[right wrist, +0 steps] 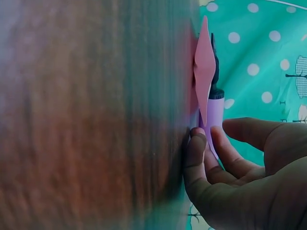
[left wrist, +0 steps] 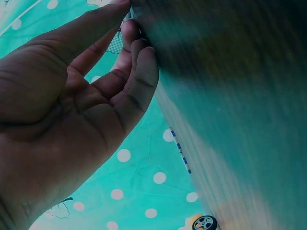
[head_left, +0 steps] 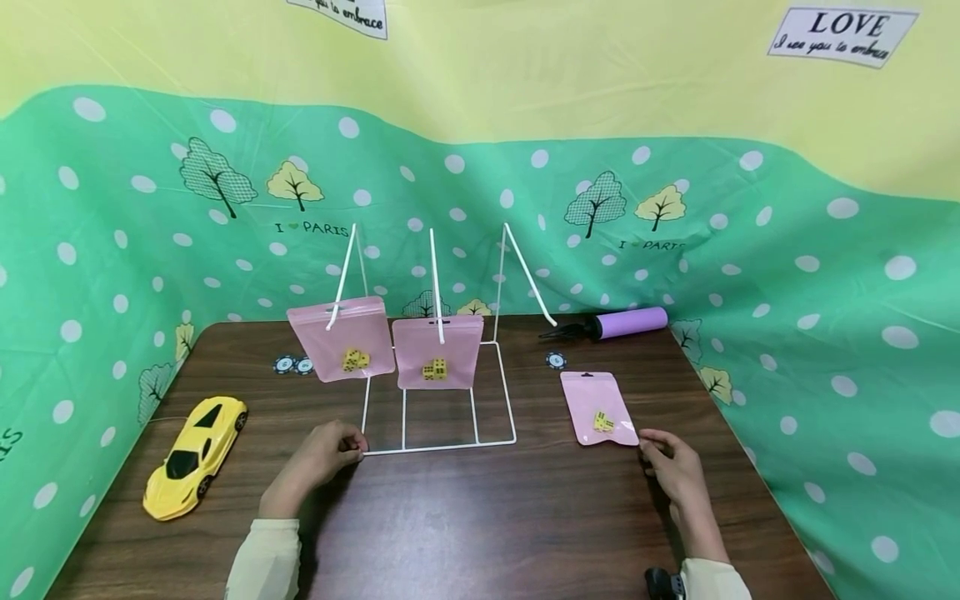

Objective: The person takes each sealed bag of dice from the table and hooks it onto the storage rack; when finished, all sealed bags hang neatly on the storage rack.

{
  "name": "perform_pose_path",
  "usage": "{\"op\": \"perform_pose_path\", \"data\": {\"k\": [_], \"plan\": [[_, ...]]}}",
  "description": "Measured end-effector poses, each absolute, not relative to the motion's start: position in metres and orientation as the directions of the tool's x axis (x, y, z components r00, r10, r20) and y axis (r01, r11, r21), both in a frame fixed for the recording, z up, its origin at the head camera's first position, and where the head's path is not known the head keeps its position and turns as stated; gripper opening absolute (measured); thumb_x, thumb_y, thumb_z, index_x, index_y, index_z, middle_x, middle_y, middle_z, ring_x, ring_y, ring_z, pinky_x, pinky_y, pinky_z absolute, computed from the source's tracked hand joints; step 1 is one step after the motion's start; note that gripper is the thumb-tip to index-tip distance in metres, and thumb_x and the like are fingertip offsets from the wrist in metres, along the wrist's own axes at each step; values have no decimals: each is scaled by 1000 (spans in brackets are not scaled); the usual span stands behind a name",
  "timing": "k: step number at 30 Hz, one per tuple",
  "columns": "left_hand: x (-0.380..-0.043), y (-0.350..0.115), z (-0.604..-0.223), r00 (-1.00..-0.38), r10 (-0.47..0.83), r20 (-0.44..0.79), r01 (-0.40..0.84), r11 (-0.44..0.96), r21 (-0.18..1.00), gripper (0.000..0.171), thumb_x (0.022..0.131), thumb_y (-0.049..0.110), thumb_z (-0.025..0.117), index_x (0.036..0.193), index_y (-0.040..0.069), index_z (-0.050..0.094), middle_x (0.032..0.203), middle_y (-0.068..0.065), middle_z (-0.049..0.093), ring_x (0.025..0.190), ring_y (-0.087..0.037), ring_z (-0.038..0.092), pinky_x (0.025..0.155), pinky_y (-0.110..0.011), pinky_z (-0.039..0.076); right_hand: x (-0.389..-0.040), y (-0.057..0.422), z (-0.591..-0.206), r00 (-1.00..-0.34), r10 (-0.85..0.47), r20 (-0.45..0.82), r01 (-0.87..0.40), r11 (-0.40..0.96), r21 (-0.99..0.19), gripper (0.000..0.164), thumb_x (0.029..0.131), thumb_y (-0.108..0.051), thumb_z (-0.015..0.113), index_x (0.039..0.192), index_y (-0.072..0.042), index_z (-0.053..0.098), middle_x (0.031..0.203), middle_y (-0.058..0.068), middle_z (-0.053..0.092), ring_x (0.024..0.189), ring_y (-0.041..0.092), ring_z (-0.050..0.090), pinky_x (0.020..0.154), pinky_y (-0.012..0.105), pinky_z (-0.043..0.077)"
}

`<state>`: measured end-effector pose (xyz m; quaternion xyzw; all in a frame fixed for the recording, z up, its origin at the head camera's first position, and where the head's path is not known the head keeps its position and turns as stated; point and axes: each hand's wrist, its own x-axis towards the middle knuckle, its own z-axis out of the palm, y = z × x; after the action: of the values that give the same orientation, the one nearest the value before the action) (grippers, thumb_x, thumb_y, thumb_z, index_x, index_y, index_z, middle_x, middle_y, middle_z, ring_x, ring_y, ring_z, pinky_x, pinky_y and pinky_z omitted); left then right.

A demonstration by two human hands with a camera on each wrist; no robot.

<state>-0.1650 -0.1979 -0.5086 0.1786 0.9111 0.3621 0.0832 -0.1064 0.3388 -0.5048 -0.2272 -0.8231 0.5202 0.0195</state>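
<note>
A white wire display rack [head_left: 442,448] stands on the table, with three slanted prongs on top. My left hand [head_left: 326,454] pinches its front left corner; in the left wrist view the thumb and index fingertips meet at the frame's top edge. Two pink pouches hang from the rack, a left pouch [head_left: 322,333] and a middle pouch [head_left: 408,350], each with yellow dice showing. A third pink pouch [head_left: 588,396], also holding yellow dice, lies on the table. My right hand [head_left: 675,471] has its fingertips at that pouch's near right corner, thumb apart from the fingers [right wrist: 195,148].
The rack's right prong [head_left: 528,271] carries no pouch. A yellow toy car [head_left: 197,457] sits at the left. Poker chips [head_left: 285,364] lie left of the rack, another chip [head_left: 556,360] right of it. A purple hand pump [head_left: 633,322] lies at the back, before a green curtain [head_left: 825,275].
</note>
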Motion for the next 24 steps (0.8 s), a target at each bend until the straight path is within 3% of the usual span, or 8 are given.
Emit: {"op": "perform_pose_path", "data": {"k": [11, 16, 24], "plan": [[-164, -197, -507, -924, 381, -31, 256, 676, 691, 18, 92, -8, 77, 84, 7, 72, 79, 3, 64, 75, -12, 55, 68, -30, 48, -115, 342, -506, -901, 372, -223, 373, 403, -836, 35, 110, -10, 58, 138, 11, 61, 106, 10, 66, 90, 17, 58, 68, 29, 53], [-164, -197, -507, -925, 379, -39, 248, 678, 692, 18, 92, -8, 77, 83, 7, 72, 79, 3, 64, 74, -12, 55, 67, -30, 48, -119, 342, -506, -895, 374, -244, 394, 405, -825, 34, 110, -11, 59, 135, 10, 64, 113, 14, 66, 90, 20, 56, 67, 30, 52], [-165, -197, -508, -924, 380, -41, 249, 680, 689, 18, 92, -8, 76, 84, 8, 72, 79, 4, 63, 74, -11, 55, 67, -30, 48, -120, 343, -508, -894, 379, -237, 387, 390, -836, 31, 107, -8, 63, 131, 11, 67, 106, 8, 72, 86, 15, 59, 66, 29, 53]]}}
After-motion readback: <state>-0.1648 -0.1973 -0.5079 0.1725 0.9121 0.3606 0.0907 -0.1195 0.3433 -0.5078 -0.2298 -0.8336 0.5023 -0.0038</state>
